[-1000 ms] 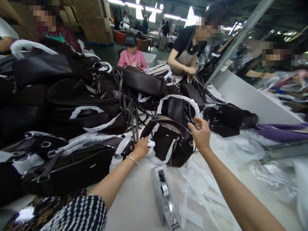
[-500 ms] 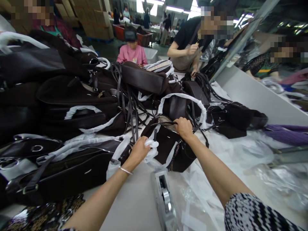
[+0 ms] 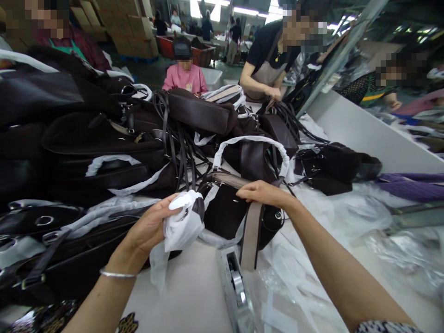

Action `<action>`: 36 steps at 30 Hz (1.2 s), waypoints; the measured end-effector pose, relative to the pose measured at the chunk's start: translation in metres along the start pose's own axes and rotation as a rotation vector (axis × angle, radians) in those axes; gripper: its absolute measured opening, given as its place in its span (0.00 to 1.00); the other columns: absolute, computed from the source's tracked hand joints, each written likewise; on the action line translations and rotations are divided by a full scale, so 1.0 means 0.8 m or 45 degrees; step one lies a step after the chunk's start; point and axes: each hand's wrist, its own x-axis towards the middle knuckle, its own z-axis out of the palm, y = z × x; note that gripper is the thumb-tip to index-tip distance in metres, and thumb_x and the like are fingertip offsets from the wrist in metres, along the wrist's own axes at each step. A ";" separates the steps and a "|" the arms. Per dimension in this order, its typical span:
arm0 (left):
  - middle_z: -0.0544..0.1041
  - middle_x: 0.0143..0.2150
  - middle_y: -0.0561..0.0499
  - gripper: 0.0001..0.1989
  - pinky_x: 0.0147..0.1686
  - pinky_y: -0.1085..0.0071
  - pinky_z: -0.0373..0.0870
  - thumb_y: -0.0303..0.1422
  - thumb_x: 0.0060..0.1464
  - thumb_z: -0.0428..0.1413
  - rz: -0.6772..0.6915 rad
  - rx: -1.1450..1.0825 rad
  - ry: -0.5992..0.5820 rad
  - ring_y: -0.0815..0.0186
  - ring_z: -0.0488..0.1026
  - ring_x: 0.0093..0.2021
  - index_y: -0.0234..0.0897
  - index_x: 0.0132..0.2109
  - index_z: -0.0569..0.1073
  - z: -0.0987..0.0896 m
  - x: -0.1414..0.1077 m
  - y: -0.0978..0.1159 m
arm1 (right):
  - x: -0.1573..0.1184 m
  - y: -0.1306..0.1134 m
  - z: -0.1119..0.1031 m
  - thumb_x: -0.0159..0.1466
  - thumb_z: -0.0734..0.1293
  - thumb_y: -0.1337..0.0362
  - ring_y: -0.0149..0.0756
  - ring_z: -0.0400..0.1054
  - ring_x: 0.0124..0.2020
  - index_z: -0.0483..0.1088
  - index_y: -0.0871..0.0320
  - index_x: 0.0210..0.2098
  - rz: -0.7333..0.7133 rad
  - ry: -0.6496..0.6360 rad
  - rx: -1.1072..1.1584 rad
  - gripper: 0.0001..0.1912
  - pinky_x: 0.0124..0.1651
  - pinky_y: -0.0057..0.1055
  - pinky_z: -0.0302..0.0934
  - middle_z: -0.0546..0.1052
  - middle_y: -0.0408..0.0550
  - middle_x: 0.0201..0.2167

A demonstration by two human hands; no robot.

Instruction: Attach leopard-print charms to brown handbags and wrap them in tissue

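A dark brown handbag (image 3: pixel 222 215) sits on the table in front of me, its white-wrapped handle (image 3: pixel 255 138) arching up behind the opening. My right hand (image 3: pixel 265 192) is closed at the bag's top edge, fingers curled over the front panel. Below it hangs a flat strap (image 3: pixel 249 238) with its beige side showing. To the left, my left hand (image 3: pixel 152 226) grips a bunched strip of white wrapping paper (image 3: pixel 182 222), and a loose tail of it hangs down. Something dark shows behind the paper.
Many dark bags (image 3: pixel 100 134) are piled at the left and back. A tape dispenser (image 3: pixel 237 282) stands at the front, beside loose clear plastic (image 3: pixel 405 263) and white sheets. Co-workers stand beyond the pile. A purple cloth (image 3: pixel 409 185) lies at right.
My left hand has moved left and nearer with the white paper, away from the bag. My right hand has come down to the bag's front edge, and the beige-sided strap now hangs in front.
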 end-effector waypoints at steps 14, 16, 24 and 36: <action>0.81 0.38 0.49 0.23 0.28 0.74 0.75 0.26 0.37 0.66 0.086 -0.014 0.122 0.64 0.77 0.30 0.40 0.45 0.79 -0.014 -0.030 0.015 | 0.080 0.008 0.084 0.56 0.74 0.59 0.51 0.68 0.54 0.61 0.61 0.54 0.144 0.384 -1.180 0.30 0.49 0.38 0.64 0.73 0.61 0.52; 0.81 0.37 0.49 0.23 0.28 0.73 0.76 0.26 0.36 0.65 0.098 -0.014 0.117 0.63 0.77 0.30 0.40 0.45 0.79 -0.014 -0.031 0.013 | 0.081 0.015 0.081 0.58 0.73 0.57 0.51 0.69 0.52 0.61 0.65 0.56 0.222 0.334 -1.150 0.32 0.48 0.37 0.64 0.74 0.64 0.51; 0.81 0.41 0.50 0.23 0.36 0.70 0.78 0.33 0.43 0.64 0.350 0.024 0.242 0.59 0.78 0.39 0.43 0.49 0.76 0.005 -0.025 0.015 | 0.031 0.002 0.098 0.60 0.70 0.59 0.49 0.71 0.51 0.77 0.59 0.37 -0.068 -0.009 -1.276 0.10 0.55 0.40 0.59 0.80 0.57 0.41; 0.78 0.43 0.45 0.11 0.50 0.64 0.69 0.25 0.49 0.59 0.626 1.932 -0.580 0.56 0.75 0.46 0.41 0.41 0.78 0.098 0.091 -0.060 | -0.084 -0.022 0.155 0.65 0.58 0.72 0.45 0.76 0.38 0.74 0.60 0.40 -0.447 -0.207 -1.318 0.14 0.39 0.35 0.66 0.80 0.57 0.36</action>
